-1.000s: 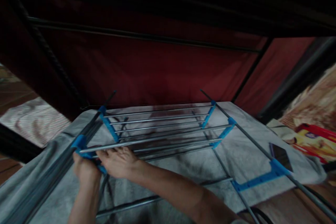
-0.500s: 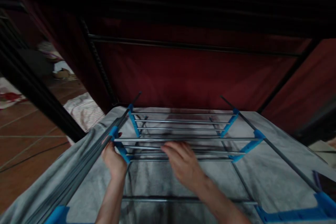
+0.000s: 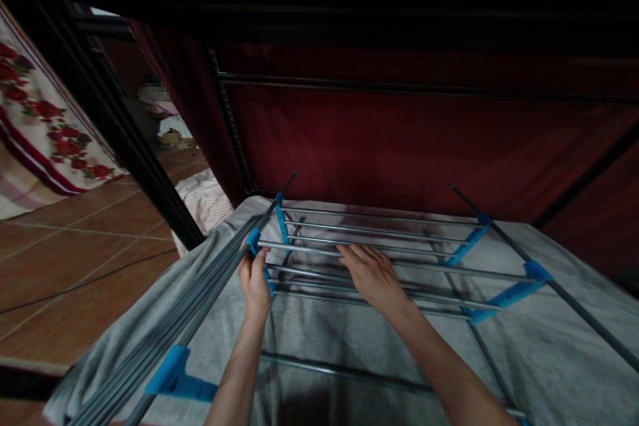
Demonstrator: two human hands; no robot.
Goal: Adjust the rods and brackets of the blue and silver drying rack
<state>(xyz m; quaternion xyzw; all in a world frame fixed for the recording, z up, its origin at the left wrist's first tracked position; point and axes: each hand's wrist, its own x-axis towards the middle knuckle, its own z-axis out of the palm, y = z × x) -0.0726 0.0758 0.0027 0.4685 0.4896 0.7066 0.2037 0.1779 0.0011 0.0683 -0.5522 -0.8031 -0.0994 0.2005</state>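
Clasping with the left hand (image 3: 255,285) the left blue plastic bracket (image 3: 253,239) of a tubular metal rack (image 3: 344,371), thumb and fingers closed about it with little gap. Resting the right hand (image 3: 374,274), palm down, on the upper crossbar (image 3: 459,270) nearby, fingers lightly bent over the tube; cannot tell, with the thumb hidden, how far closed below. Set on a gray cloth (image 3: 349,334), with blue brackets along both side rails and the rack's far end close to the cloth's far edge, below a dark red fabric panel (image 3: 399,146). Just beside the left rail, along the cloth's left edge, a bundle of gray tubes (image 3: 184,299). Beyond the far left corner, a striped cloth (image 3: 204,200) behind a slanting black post (image 3: 134,150). Off the left edge, a tiled floor (image 3: 100,299), and farther up, a floral cloth (image 3: 64,140).
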